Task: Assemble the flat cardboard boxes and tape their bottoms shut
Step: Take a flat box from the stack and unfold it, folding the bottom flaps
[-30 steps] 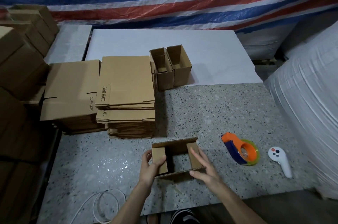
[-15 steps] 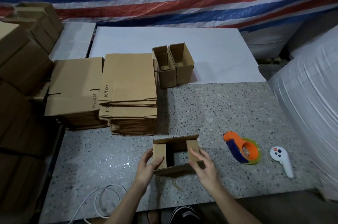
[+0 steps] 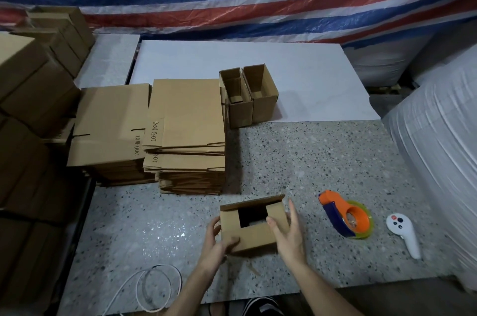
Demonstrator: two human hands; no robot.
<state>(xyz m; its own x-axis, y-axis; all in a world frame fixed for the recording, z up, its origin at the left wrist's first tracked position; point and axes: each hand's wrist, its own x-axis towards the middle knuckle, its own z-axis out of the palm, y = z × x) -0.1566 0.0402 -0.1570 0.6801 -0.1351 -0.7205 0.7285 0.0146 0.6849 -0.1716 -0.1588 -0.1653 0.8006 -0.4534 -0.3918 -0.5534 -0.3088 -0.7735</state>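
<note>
A small cardboard box [image 3: 254, 237] stands on the speckled table [image 3: 322, 161] near the front edge, its upward flaps partly folded in with a dark gap left in the middle. My left hand [image 3: 215, 244] grips its left side, thumb on the near flap. My right hand [image 3: 290, 233] presses on the right flap. An orange and blue tape dispenser [image 3: 344, 213] lies to the right, apart from the box. Two stacks of flat boxes [image 3: 185, 130] rise behind. Two assembled open boxes [image 3: 247, 97] stand further back.
A white handheld controller [image 3: 404, 233] lies right of the dispenser. White bulky sacks [image 3: 444, 150] crowd the right side. More cardboard cartons [image 3: 31, 88] pile up on the left. A white cable [image 3: 152, 287] loops at the front edge. A white board [image 3: 296, 70] covers the back of the table.
The near flap has been folded up and over the opening, and the side flaps are pushed further in. Both hands moved in onto the flaps. The view shifted slightly.
</note>
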